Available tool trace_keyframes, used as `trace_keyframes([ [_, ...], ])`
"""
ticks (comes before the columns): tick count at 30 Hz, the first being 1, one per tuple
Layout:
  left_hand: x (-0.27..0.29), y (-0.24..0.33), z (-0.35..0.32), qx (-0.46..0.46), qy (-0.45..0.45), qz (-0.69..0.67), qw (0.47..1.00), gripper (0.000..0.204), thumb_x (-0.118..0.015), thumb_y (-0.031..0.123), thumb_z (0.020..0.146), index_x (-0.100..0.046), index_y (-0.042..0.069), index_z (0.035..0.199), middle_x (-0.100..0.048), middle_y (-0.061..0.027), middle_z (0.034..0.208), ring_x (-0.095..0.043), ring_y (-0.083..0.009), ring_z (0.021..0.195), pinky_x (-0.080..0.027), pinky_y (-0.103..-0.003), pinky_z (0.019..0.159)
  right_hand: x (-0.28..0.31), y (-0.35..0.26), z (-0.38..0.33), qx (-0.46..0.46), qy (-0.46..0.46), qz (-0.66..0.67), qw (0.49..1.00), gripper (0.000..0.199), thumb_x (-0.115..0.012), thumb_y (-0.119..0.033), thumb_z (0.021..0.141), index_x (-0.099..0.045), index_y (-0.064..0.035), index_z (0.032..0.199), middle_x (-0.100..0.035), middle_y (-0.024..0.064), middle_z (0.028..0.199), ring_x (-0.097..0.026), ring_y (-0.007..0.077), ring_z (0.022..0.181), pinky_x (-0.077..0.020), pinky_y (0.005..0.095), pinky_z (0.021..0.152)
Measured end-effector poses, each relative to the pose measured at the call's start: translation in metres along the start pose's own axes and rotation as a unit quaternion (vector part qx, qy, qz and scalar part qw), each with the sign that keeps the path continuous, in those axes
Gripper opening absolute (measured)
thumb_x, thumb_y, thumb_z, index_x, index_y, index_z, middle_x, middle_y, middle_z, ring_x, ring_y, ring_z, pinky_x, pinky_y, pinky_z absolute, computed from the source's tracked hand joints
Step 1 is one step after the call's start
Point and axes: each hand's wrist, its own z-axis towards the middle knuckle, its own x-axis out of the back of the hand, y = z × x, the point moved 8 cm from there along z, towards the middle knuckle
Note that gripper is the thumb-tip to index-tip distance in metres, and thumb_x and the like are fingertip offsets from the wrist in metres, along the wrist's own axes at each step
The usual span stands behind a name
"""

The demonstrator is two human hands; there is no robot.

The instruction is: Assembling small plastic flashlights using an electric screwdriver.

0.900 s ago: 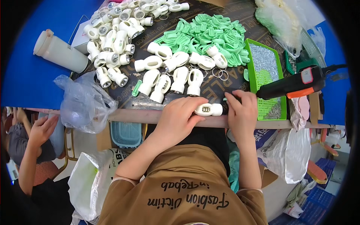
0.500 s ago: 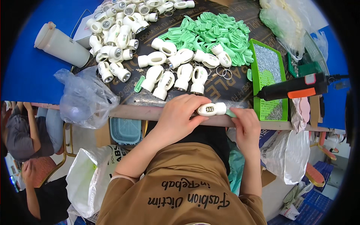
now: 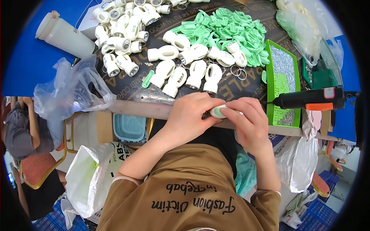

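Observation:
Just over the table's near edge, my left hand (image 3: pixel 189 115) is closed around a small white keychain flashlight (image 3: pixel 212 111). A pale green plastic cover (image 3: pixel 219 112) lies against the flashlight's upper side. My right hand (image 3: pixel 252 123) pinches the other end, thumb and fingers against the cover and the body; much of the flashlight is hidden by the fingers. Beyond my hands lie several white flashlights (image 3: pixel 195 75) with oval handle openings, some with key rings. One loose green cover (image 3: pixel 147 79) rests beside them.
Far left is a heap of white flashlights (image 3: pixel 133 29); green covers (image 3: pixel 227 30) are piled at centre. A green tray (image 3: pixel 270 82) of screws stands right, with a black electric screwdriver (image 3: pixel 308 99) across it. A clear plastic bag (image 3: pixel 71 90) hangs over the left edge; people sit beyond.
My right hand has moved left and up, bringing the green cover onto the flashlight, whose open slot no longer shows. The view has shifted slightly.

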Motion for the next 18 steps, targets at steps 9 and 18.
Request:
trace_keyframes([
  [9,0.001,-0.001,-0.001,0.005,0.014,0.016,1.000,0.028,-0.071,0.015,0.064,-0.065,0.007,0.090,-0.059,-0.0067,0.072,-0.058,-0.0253,0.071,-0.046,-0.035,0.062,-0.008,0.002,0.000,0.025,-0.023,0.018,0.999,0.032,-0.064,-0.007,0.062,-0.061,-0.0020,0.093,-0.059,0.0064,0.093,-0.055,0.0243,0.085,-0.0450,0.0346,0.071],
  [18,0.013,0.006,-0.008,0.025,0.088,-0.113,0.989,0.033,-0.076,0.009,0.063,-0.065,0.004,0.094,-0.062,-0.0079,0.077,-0.060,-0.0212,0.068,-0.047,-0.029,0.059,-0.004,0.035,-0.015,-0.162,0.035,0.242,0.956,0.039,-0.062,-0.001,0.072,-0.053,-0.0043,0.111,-0.054,0.0129,0.109,-0.053,0.0253,0.101,-0.0431,0.0335,0.085],
])
